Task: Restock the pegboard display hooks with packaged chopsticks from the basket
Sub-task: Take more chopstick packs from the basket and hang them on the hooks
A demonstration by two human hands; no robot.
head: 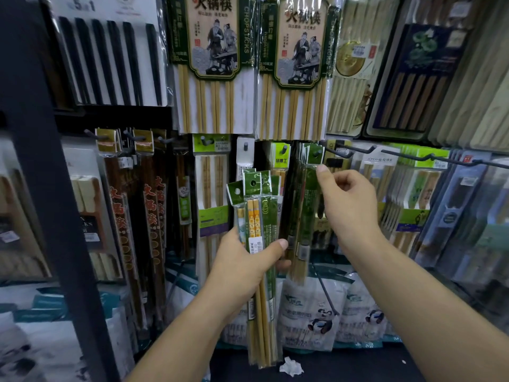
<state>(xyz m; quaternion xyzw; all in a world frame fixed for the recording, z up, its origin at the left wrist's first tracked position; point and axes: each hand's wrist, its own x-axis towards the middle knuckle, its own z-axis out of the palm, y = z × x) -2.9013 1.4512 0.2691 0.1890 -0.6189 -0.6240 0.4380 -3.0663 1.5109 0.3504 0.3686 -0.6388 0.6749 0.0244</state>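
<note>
L hand [242,260] gripped a fanned bundle of chopstick packs [259,216] upright, thumb across the front, green header cards at top; R hand [349,205] pinched the upper part of a green pack [308,205] hanging w/ others on a pegboard hook [316,153], just right of the bundle; bare hooks [344,150] stuck out further right; big bamboo packs [212,51] hung above; panda-print bags [311,312] sat below; crumpled white paper [291,366] lay on the dark shelf [344,365]
</note>
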